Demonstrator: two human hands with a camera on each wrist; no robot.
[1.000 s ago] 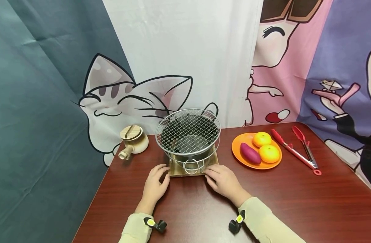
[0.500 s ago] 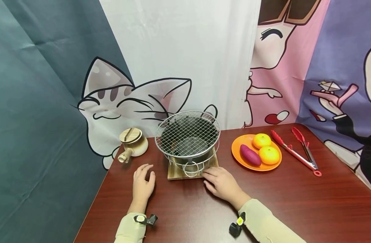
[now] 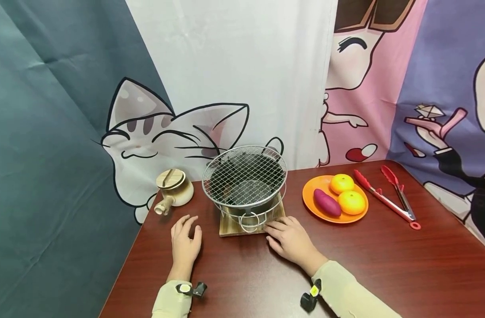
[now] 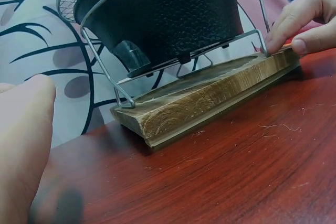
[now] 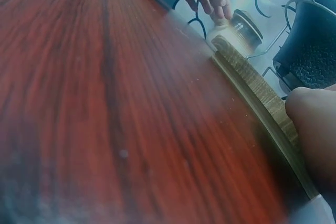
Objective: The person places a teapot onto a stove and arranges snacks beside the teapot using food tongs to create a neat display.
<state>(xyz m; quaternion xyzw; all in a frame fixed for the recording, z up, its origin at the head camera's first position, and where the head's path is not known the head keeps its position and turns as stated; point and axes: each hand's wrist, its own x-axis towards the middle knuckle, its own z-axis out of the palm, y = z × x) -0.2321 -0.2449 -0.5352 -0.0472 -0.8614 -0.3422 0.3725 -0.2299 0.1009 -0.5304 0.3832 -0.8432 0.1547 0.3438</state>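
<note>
A small black charcoal stove (image 4: 163, 19) with a round wire mesh grate (image 3: 244, 176) on top stands in a wire frame on a square wooden board (image 3: 230, 227). My right hand (image 3: 292, 240) rests at the board's front right corner. In the left wrist view, its fingertips touch the board beside the wire leg, with the thumb near the front edge. My left hand (image 3: 184, 245) is apart from the board, to its left, fingers loosely bent and holding nothing. Just beyond that hand is a pale pot (image 3: 180, 192) with a wooden lid and a side handle.
To the right of the stove lies an orange plate (image 3: 318, 215) bearing two mandarins (image 3: 351, 202) and a purple sweet potato (image 3: 327, 202). Red-handled tongs (image 3: 389, 203) lie spread farther right. A printed curtain (image 3: 242, 66) hangs behind the red-brown table (image 3: 234, 278).
My left hand has come off the board's left front corner and moved left over the table. The right hand stays at the right corner. The head view has shifted slightly.
</note>
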